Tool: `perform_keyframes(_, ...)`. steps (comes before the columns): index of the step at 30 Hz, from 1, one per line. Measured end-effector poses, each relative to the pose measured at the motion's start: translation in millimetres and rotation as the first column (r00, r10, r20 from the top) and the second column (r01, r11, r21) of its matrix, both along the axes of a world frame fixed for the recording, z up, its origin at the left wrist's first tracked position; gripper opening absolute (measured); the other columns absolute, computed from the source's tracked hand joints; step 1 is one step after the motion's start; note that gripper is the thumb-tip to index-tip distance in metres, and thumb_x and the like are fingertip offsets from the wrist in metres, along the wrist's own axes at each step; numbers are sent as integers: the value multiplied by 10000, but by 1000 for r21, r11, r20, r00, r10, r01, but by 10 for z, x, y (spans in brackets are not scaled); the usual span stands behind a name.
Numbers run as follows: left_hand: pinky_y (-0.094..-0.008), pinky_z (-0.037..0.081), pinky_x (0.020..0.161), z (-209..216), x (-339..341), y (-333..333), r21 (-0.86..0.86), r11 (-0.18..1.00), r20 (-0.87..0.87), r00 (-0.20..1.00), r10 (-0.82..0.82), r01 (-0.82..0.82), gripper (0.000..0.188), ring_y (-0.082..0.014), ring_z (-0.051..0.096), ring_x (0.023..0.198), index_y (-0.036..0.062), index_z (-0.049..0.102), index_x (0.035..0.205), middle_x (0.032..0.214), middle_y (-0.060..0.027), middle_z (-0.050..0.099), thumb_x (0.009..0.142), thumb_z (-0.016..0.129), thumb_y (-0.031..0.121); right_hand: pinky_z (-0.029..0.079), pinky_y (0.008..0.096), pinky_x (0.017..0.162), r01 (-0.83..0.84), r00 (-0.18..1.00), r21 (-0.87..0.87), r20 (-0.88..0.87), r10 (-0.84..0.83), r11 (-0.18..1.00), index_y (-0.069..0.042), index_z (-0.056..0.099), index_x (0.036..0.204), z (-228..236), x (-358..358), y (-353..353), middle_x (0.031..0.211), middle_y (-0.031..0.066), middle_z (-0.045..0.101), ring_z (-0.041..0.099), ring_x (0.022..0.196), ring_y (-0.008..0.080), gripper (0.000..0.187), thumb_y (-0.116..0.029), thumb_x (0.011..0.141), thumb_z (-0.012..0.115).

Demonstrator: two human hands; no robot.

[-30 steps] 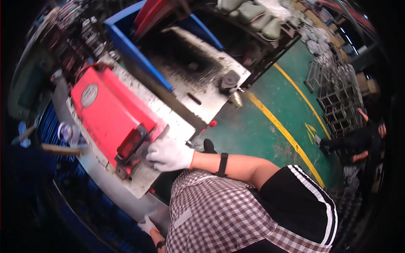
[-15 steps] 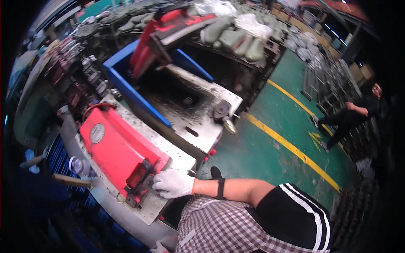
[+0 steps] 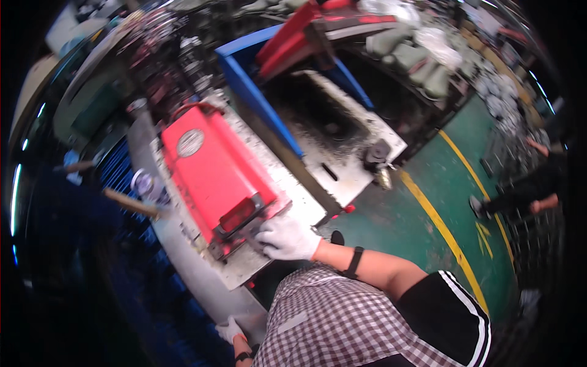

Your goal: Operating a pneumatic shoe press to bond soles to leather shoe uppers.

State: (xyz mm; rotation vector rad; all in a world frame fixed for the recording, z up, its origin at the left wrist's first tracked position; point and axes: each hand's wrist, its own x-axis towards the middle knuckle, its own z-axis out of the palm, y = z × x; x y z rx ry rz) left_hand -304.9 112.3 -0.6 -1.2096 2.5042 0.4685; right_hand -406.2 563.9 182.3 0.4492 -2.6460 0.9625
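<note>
My right hand (image 3: 288,239), in a white knit glove, is at the front end of a red machine cover (image 3: 211,174). Its fingers curl over a grey metal latch (image 3: 252,230) beside the cover's black handle (image 3: 239,221); the palm hides most of this part. The red cover lies lowered on a worn white plate (image 3: 302,205). Down near the lower edge, my left hand (image 3: 230,330), also gloved, rests on a grey metal ledge (image 3: 202,275) with its fingers stretched out. Nothing shows in that hand.
Beyond stands a second station with a raised red lid (image 3: 290,43), blue side panels (image 3: 260,101) and a blackened bed. Greenish boot-shaped pieces (image 3: 422,64) lie behind it. A clear plastic bottle (image 3: 147,185) sits left. Another person (image 3: 526,186) is across the yellow-lined green floor (image 3: 422,238).
The view has swung, so the machines sit further right and lower. My left hand has come more fully into view on the ledge. My right hand stays at the cover's front end.
</note>
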Motion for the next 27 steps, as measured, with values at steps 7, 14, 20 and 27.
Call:
perform_keyframes(7, -543, 536, 1006, -463, -47, -113, -105, 993, -124, 990, -64, 51, 869, -460, 643, 1200, 7, 503, 1441, 1360, -295, 618, 860, 747, 606, 566, 466, 786, 52, 998, 27, 29, -53, 998, -101, 710, 993, 67, 81, 56, 961, 115, 659, 683, 910, 325, 206, -234, 840, 674)
perform_keyframes(14, -538, 546, 986, -910, -579, 217, 196, 965, -146, 978, -149, 177, 853, -452, 658, 1168, 5, 507, 1429, 1330, -290, 636, 872, 729, 611, 551, 479, 765, 257, 964, -18, -72, -258, 966, -72, 645, 995, -14, 106, -63, 937, 143, 604, 660, 884, 350, 203, -191, 832, 678)
perform_keyframes(20, -534, 555, 969, -1087, -931, 425, 404, 899, -139, 983, -120, 166, 840, -444, 671, 1141, 3, 511, 1420, 1304, -286, 651, 882, 713, 616, 564, 484, 756, 287, 952, 34, 106, -289, 957, -67, 644, 950, -54, 126, -60, 930, 148, 619, 679, 873, 352, 179, -218, 862, 683)
perform_keyframes(27, -529, 565, 950, -1134, -1061, -121, 552, 834, -85, 994, 63, -5, 825, -436, 686, 1110, 1, 515, 1408, 1274, -281, 669, 894, 695, 621, 572, 492, 750, 261, 960, 62, 85, -266, 963, -59, 655, 917, -26, 83, 12, 894, 157, 635, 692, 860, 361, 176, -227, 867, 675)
